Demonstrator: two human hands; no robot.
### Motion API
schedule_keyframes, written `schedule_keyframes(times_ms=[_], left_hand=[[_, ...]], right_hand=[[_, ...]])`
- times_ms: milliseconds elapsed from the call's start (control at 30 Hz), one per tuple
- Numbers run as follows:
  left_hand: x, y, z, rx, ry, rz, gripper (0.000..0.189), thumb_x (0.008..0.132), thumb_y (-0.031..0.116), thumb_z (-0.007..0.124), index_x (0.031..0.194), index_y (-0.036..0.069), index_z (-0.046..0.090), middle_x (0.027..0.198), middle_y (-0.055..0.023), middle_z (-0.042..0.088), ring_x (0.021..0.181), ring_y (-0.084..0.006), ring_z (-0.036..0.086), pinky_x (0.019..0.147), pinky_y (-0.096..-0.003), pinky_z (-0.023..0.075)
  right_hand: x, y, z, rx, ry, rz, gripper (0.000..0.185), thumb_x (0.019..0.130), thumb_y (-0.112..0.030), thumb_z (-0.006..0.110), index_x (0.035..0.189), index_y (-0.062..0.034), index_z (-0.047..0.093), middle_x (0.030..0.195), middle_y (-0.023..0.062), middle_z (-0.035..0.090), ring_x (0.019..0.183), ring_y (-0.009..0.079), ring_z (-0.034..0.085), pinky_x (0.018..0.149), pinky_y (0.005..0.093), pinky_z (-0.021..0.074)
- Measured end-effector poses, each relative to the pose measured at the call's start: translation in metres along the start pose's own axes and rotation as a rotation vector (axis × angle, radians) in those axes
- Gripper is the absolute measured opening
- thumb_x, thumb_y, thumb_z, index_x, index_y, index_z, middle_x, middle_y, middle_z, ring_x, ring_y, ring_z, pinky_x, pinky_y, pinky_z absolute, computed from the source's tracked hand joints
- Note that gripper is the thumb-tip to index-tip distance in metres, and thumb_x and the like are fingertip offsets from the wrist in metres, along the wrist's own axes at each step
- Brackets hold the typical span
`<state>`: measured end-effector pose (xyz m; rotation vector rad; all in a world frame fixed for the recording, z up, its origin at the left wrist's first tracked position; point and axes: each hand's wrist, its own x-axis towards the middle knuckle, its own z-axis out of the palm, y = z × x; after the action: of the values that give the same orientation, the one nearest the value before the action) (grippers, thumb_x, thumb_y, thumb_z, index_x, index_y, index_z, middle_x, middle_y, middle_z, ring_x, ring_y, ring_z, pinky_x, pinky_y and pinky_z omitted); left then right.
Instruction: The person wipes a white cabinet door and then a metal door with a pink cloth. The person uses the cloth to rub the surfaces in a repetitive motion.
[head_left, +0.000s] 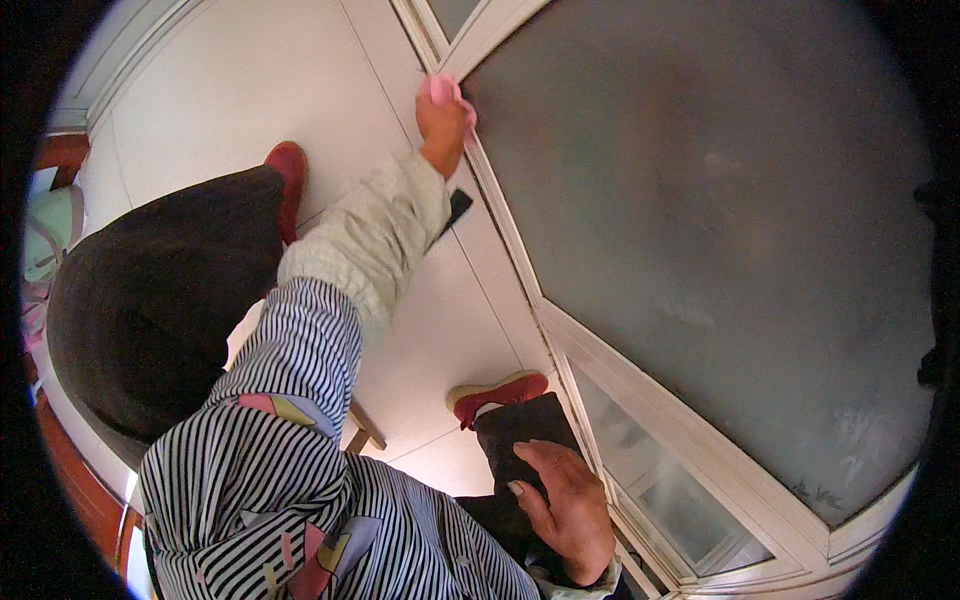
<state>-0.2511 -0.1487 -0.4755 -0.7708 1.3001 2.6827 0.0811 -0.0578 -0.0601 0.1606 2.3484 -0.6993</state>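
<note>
At the top, my left hand (441, 129) grips a folded pink cloth (444, 88). The cloth lies against a corner of the white frame (499, 199) around a large grey, cloudy glass pane (697, 225). A pale sleeve cover (367, 232) runs over that forearm. Lower down, my right hand (564, 504) holds nothing, its thumb and fingers apart. It is over or near my dark trouser leg (525, 435), close to the lower frame; whether it rests on the leg I cannot tell.
Pale tiles (225, 82) cover the floor. A dark flat strip (459, 208) shows beside my left sleeve. Below my arm is a wooden leg (366, 429), perhaps of a stool. Smaller glass panes (675, 495) continue at lower right. My red shoes (289, 184) stand apart.
</note>
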Motion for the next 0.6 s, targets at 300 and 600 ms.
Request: schedule_keyframes(times_ms=[300, 600], left_hand=[[-0.04, -0.063, 0.004, 0.549, 0.236, 0.205, 0.019, 0.096, 0.008, 0.054, 0.115, 0.004, 0.056, 0.101, -0.0166, 0.064, 0.085, -0.0354, 0.064, 0.069, -0.0428, 0.0494], [-0.034, 0.002, 0.009, 0.158, 0.039, -0.15, 0.015, 0.096, 0.002, 0.049, 0.109, 0.007, 0.053, 0.077, -0.0115, 0.063, 0.054, -0.0268, 0.063, 0.038, -0.0412, 0.0465]], right_hand=[[0.016, -0.027, -0.012, -0.026, 0.003, -0.064, 0.041, 0.087, -0.014, 0.073, 0.125, -0.0027, 0.063, 0.118, 0.0209, 0.068, 0.11, 0.0404, 0.065, 0.095, 0.0447, 0.0523], [0.034, -0.026, -0.016, -0.028, -0.006, -0.098, 0.04, 0.088, -0.015, 0.073, 0.125, -0.0027, 0.064, 0.117, 0.0201, 0.068, 0.107, 0.0397, 0.066, 0.093, 0.0448, 0.0534]])
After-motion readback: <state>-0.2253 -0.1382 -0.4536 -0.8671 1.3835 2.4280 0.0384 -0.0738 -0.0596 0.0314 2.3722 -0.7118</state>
